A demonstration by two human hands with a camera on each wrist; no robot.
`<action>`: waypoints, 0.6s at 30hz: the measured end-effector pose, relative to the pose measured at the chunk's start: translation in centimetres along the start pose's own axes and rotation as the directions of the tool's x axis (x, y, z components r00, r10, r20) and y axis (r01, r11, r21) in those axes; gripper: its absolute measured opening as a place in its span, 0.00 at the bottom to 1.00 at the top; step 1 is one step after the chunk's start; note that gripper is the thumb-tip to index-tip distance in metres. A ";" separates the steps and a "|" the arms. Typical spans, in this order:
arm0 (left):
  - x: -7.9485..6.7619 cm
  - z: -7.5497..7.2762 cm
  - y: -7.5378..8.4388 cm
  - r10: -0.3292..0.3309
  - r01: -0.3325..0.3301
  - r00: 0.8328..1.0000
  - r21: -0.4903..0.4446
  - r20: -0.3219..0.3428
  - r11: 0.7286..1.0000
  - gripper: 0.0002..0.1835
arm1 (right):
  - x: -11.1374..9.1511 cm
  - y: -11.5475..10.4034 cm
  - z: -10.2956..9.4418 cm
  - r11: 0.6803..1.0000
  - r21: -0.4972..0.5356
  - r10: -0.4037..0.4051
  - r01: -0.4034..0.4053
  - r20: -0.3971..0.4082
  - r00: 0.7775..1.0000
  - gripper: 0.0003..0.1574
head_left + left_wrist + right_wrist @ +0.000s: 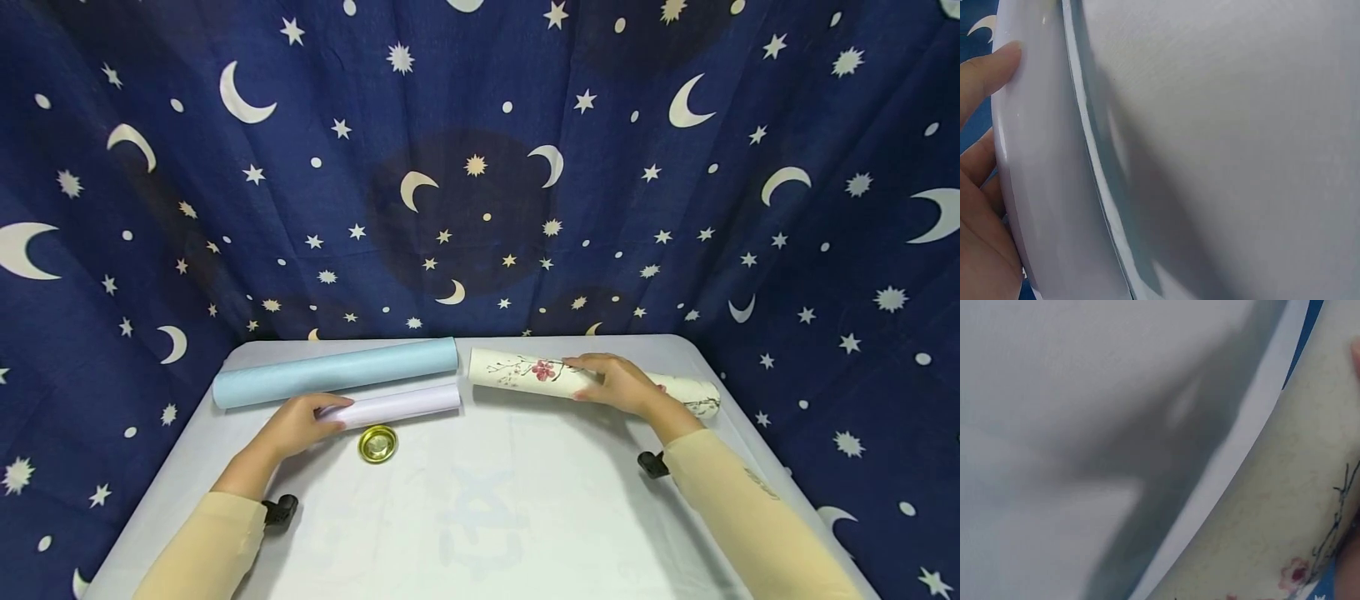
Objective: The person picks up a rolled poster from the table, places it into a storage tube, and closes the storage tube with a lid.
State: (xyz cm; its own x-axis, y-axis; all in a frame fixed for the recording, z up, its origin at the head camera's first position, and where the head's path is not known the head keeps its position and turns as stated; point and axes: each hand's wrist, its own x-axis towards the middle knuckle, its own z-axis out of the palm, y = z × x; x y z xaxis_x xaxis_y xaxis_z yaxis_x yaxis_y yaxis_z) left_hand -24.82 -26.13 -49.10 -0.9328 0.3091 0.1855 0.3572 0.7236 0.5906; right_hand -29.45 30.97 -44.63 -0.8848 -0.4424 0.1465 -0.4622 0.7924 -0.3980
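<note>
On the left of the white table, my left hand (302, 425) grips one end of a pale lavender paper roll (405, 405). In the left wrist view its thumb and fingers (991, 72) curl around the roll's side. Across on the right, my right hand (618, 385) holds a cream roll of floral paper (517, 371) with red blossoms and dark twigs around its middle. The right wrist view shows mostly the cream roll's surface (1241, 519) and only edges of the fingers. Behind the lavender roll lies a thicker light blue roll (337, 372), untouched.
A small shiny gold dish (377, 444) sits just in front of the lavender roll. The white tabletop (480, 508) reaches back to a dark blue curtain (480, 167) patterned with moons and stars, which also encloses both sides.
</note>
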 end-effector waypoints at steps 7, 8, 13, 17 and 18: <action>-0.4 -0.8 0.3 0.006 -0.006 1.000 -0.003 -0.014 1.000 0.19 | -0.6 -0.3 -0.4 1.000 0.017 -0.023 0.023 0.004 1.000 0.44; -0.4 -0.9 0.4 0.006 -0.006 1.000 0.002 -0.018 1.000 0.19 | -0.7 -0.4 -0.4 0.999 0.023 -0.021 0.021 0.006 1.000 0.44; -0.6 -1.2 0.6 0.018 -0.017 0.998 0.028 -0.053 0.999 0.20 | -1.2 -0.8 -0.6 0.999 0.022 -0.035 0.035 0.008 0.999 0.43; -0.8 -1.4 0.9 0.041 -0.037 0.996 0.044 -0.085 0.998 0.21 | -1.4 -0.9 -0.6 0.999 0.013 -0.052 0.051 0.013 0.999 0.43; -0.9 -1.4 1.0 0.046 -0.042 0.995 0.046 -0.092 0.998 0.21 | -1.4 -1.0 -0.5 0.998 0.011 -0.056 0.055 0.015 0.998 0.43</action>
State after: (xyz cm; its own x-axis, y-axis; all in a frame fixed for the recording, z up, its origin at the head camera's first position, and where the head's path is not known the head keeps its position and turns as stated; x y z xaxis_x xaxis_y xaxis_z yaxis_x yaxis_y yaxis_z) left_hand -23.72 -26.51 -47.56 -0.9157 0.2842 0.2840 0.3981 0.7373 0.5457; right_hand -27.75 31.07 -43.96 -0.8567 -0.4920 0.1550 -0.5098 0.7619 -0.3995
